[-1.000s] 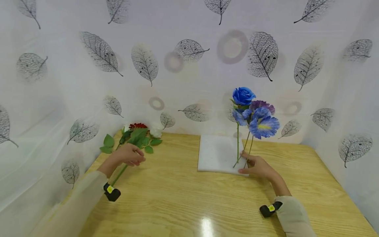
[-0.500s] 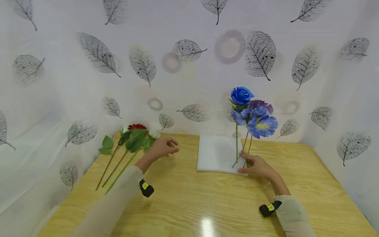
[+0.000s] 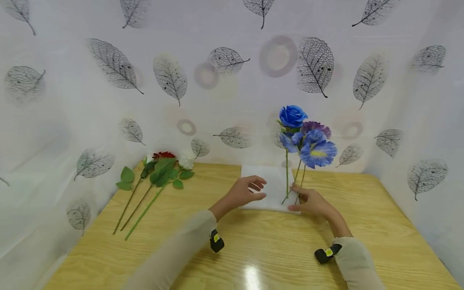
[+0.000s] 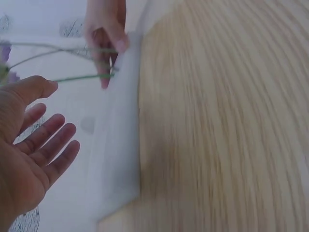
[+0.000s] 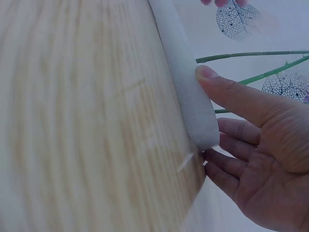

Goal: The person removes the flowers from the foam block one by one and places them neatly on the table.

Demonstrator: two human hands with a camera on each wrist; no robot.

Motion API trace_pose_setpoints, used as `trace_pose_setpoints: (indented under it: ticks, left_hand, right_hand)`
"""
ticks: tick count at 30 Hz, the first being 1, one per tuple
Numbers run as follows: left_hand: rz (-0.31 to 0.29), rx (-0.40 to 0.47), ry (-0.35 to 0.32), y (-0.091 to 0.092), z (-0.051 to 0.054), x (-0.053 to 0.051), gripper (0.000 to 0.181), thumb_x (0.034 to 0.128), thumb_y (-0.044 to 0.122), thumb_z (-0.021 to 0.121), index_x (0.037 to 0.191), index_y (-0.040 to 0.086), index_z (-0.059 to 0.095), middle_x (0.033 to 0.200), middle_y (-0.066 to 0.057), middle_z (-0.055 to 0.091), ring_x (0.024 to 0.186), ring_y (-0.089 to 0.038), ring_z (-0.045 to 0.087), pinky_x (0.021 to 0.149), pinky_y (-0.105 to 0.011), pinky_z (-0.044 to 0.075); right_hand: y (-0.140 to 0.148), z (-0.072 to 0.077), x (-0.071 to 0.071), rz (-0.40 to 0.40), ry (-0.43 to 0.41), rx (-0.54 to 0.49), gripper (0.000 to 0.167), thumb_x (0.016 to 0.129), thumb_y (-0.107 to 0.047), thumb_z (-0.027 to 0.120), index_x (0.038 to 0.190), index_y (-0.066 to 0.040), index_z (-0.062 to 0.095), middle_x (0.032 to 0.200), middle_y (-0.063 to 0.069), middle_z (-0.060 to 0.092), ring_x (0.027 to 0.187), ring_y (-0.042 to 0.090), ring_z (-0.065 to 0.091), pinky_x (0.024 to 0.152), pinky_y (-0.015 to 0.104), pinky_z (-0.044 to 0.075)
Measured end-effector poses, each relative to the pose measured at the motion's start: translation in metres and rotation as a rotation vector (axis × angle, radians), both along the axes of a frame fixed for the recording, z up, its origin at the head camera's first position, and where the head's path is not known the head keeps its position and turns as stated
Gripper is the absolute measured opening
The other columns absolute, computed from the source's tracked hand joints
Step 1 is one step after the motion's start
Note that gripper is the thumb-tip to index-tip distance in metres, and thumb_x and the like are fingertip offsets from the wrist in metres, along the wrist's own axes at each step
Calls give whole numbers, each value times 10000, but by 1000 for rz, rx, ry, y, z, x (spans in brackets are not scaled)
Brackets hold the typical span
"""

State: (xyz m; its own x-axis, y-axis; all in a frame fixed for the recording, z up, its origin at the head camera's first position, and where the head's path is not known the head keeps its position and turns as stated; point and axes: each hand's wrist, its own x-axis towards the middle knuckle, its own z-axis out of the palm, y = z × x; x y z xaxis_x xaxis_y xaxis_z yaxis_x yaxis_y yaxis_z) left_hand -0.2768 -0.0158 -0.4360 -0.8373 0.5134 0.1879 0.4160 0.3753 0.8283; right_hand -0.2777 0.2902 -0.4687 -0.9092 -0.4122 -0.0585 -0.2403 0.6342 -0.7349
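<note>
A white foam slab point(image 3: 272, 199) lies flat on the table, with the stems of several artificial flowers standing in its right part. Among them are a blue rose point(image 3: 293, 117), a blue iris-like bloom point(image 3: 319, 154) and a purple ruffled flower point(image 3: 317, 128) behind. At the slab's right front corner, my right hand point(image 3: 316, 206) grips its edge; the right wrist view shows the thumb point(image 5: 207, 72) on the slab and the other fingers along its side. My left hand point(image 3: 243, 194) hovers over the slab's left part, fingers parted, holding nothing and apart from the stems.
On the table's left lie several loose flowers: a red bloom point(image 3: 164, 155), a white bloom point(image 3: 186, 162) and green leaves point(image 3: 163, 171), stems toward the front. A leaf-printed curtain point(image 3: 232, 100) borders the wooden table point(image 3: 275, 249) at the back and sides.
My left hand has moved right, from above the loose flowers to over the foam slab. The right hand keeps its grip on the corner, and the standing flowers hold their place.
</note>
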Motion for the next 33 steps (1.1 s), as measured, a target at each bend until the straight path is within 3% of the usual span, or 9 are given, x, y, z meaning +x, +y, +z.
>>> trace_pose_setpoints:
  ticks: [6,12,20,33]
  left_hand:
    - [-44,29,-38,34,-4,3,394,932,158,755,1307,81,660,1233,-161,697,1040,-200,695,831,-209,575]
    - [-62,37,-79,53,-8,5,396,928,130,757,1308,73,659,1202,-113,717,1000,-146,700,788,-204,580]
    - [-68,52,-111,63,-20,2,350,924,94,754,1264,47,685,1170,-108,734,932,-79,694,783,-193,574]
    - [-39,64,-141,69,-30,-2,237,914,76,763,1147,36,754,1072,-91,773,892,-90,709,785,-181,561]
  right_hand:
    - [-3,0,-1,3,7,-19,840,890,-323,806,1543,5,390,1615,273,289,1455,488,341,1127,599,399]
    - [-5,3,0,14,0,-32,840,900,-314,797,1548,10,374,1626,265,263,1457,478,344,1104,576,435]
    - [-5,4,1,23,-7,-45,850,902,-298,796,1552,27,353,1628,266,251,1457,474,341,1086,552,453]
    - [-3,3,2,-7,15,-8,844,889,-319,808,1542,12,388,1611,262,301,1452,480,352,1099,587,438]
